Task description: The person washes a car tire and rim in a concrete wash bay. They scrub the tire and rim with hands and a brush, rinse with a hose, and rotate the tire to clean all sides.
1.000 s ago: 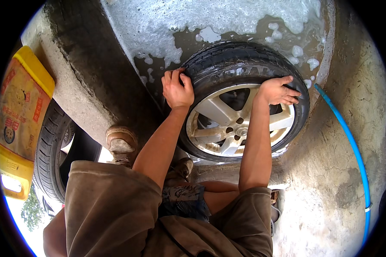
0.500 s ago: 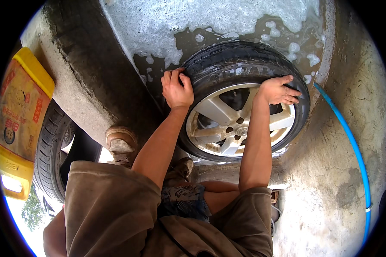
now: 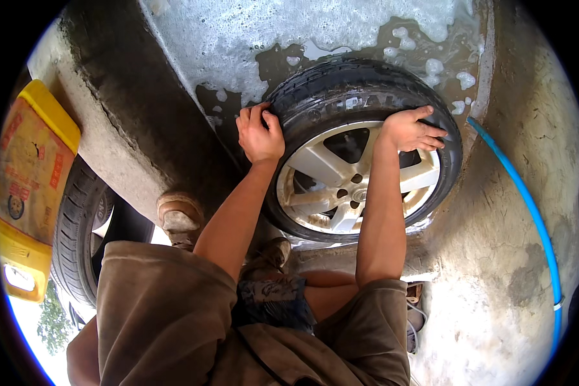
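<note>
A black tire (image 3: 360,100) on a silver multi-spoke alloy wheel (image 3: 328,168) leans tilted in foamy water, its outer face toward me. Brownish dirt marks the rim. At the tire's left side, my left hand (image 3: 262,134) has its fingers curled against the tread, their tips partly hidden. Across the upper right of the wheel, my right hand (image 3: 410,130) rests on the sidewall, fingers and thumb stretched apart. My right forearm covers part of the spokes.
White foam (image 3: 212,48) floats on water in a concrete-edged basin. A blue hose (image 3: 527,202) runs along the right wall. At left are a yellow plastic jug (image 3: 35,193) with a worn label and another tire (image 3: 74,228). My shoe (image 3: 179,215) stands near the basin's edge.
The tire has turned slightly under my hands, and its sidewall lettering has shifted. Both hands stay on it, a little farther left in the view.
</note>
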Tool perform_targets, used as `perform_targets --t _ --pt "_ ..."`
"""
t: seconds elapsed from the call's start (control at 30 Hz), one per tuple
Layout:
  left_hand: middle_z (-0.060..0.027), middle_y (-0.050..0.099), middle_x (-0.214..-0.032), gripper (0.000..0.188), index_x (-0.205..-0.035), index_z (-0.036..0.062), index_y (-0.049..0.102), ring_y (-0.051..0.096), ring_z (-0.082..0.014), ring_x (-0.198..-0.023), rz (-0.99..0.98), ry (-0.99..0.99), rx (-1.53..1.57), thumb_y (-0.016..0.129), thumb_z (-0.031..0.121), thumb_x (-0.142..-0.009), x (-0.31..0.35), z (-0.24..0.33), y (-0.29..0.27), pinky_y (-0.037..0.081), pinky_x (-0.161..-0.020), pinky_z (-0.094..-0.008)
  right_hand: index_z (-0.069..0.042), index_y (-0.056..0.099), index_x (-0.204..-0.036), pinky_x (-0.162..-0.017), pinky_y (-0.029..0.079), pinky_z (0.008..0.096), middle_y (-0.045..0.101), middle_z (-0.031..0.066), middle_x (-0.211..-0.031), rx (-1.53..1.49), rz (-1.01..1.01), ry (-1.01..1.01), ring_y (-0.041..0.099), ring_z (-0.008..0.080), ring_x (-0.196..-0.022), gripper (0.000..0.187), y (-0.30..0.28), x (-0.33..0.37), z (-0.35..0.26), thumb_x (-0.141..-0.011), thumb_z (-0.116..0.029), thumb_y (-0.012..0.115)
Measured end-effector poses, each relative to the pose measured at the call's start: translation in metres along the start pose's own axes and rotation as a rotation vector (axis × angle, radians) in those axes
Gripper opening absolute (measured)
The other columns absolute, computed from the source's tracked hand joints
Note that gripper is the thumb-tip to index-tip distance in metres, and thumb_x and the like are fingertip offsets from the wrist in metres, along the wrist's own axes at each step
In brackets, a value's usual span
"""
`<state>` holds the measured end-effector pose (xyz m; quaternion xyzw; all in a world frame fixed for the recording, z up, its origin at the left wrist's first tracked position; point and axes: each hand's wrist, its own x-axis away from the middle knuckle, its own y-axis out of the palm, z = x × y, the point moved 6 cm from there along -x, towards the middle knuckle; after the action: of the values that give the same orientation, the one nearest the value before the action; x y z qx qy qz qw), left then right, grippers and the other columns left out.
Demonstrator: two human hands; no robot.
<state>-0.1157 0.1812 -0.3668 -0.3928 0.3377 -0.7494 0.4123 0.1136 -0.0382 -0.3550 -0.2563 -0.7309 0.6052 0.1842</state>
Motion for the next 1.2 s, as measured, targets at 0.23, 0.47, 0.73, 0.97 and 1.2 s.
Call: perform_targets --t 0.23,0.47,0.73,0.97,1.2 --pt "-0.0095 0.057 -0.093 0.020 -0.097 0.0110 0.066 0.054 -0.0315 -0.091 0.001 0.012 -0.003 0.048 0.016 -0.088 -0.001 -0.001 0.000 0.045 -0.077 -0.0421 0.008 0.011 -0.146 -0.112 0.018 0.0506 0.005 0.0393 -0.147 -0.053 -0.025 0.005 0.009 0.0502 -0.139 0.088 -0.003 0.002 -0.003 -0.094 -0.059 0.033" --pt "-0.0100 0.056 -0.091 0.021 -0.096 0.0104 0.066 0.054 -0.0317 -0.091 0.001 0.011 -0.011 0.048 0.016 -0.088 -0.001 0.000 0.000 0.045 -0.076 -0.0424 0.008 0.011 -0.146 -0.110 0.021 0.0524 0.006 0.0385 -0.148 -0.037 -0.028 0.001 0.009 0.0504 -0.139 0.087 -0.005 0.003 -0.005 -0.094 -0.059 0.034" --pt "-0.0103 0.055 -0.092 0.022 -0.099 0.0096 0.065 0.053 -0.0299 -0.092 -0.076 -0.026 0.003 0.048 0.018 -0.090 -0.005 -0.009 0.007 0.043 -0.080 -0.0405 0.006 0.010 -0.147 -0.107 0.026 0.0559 0.005 0.0369 -0.149 0.002 -0.023 -0.006 0.010 0.0506 -0.139 0.086 -0.002 0.002 -0.006 -0.094 -0.057 0.035" --pt "-0.0168 0.053 -0.123 0.046 -0.125 0.0074 0.055 0.046 -0.0342 -0.119 -0.432 0.440 0.150 0.053 0.038 -0.090 -0.035 0.105 0.037 0.037 -0.101 -0.0389 0.005 0.008 -0.147 -0.106 0.027 0.0581 0.002 0.0366 -0.149 0.015 -0.018 -0.017 0.010 0.0510 -0.139 0.088 0.003 -0.001 -0.002 -0.094 -0.059 0.033" --pt "-0.0148 0.037 -0.146 0.076 -0.144 0.0122 0.037 0.035 -0.0305 -0.136 -1.013 0.469 0.119 0.045 0.064 -0.089 -0.061 0.139 0.108 0.028 -0.112 -0.0384 0.006 0.009 -0.147 -0.106 0.028 0.0577 0.003 0.0357 -0.150 -0.007 -0.047 0.011 0.011 0.0502 -0.139 0.087 -0.007 0.003 -0.008 -0.094 -0.058 0.035"
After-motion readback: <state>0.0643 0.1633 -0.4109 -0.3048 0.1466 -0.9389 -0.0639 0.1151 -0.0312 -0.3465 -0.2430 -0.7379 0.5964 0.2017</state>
